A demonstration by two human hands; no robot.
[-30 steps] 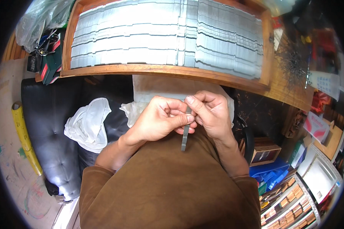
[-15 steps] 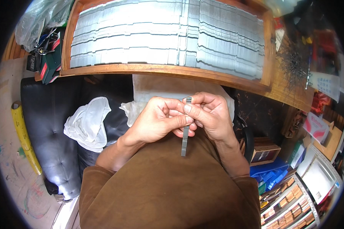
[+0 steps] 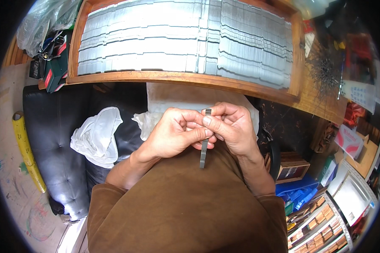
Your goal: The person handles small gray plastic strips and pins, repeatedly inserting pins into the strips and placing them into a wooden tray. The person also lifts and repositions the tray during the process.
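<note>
Both of my hands meet in front of my brown top, gripping a narrow, dark grey metal strip (image 3: 203, 156) that looks segmented. My left hand (image 3: 173, 133) pinches its middle between thumb and fingers. With thumb and forefinger, my right hand (image 3: 232, 128) holds it near the upper end, which pokes out just above the fingertips. The lower end hangs free below my hands, over the top. Fingers cover much of the middle part. Beyond my hands, a wooden tray (image 3: 156, 77) holds rows of tightly packed, silvery thin metal pieces.
A white cloth or bag (image 3: 99, 137) lies on a black padded seat (image 3: 55, 143) at left, with a yellow roll (image 3: 27, 154) farther left. Dark thin bits (image 3: 323, 69) lie on the wooden tabletop at right. Below it stand a wooden box (image 3: 293, 166) and blue plastic (image 3: 299, 194).
The metal strip has tilted slightly; its lower end sits a little higher and its face looks darker. My hands keep nearly the same place and grip.
</note>
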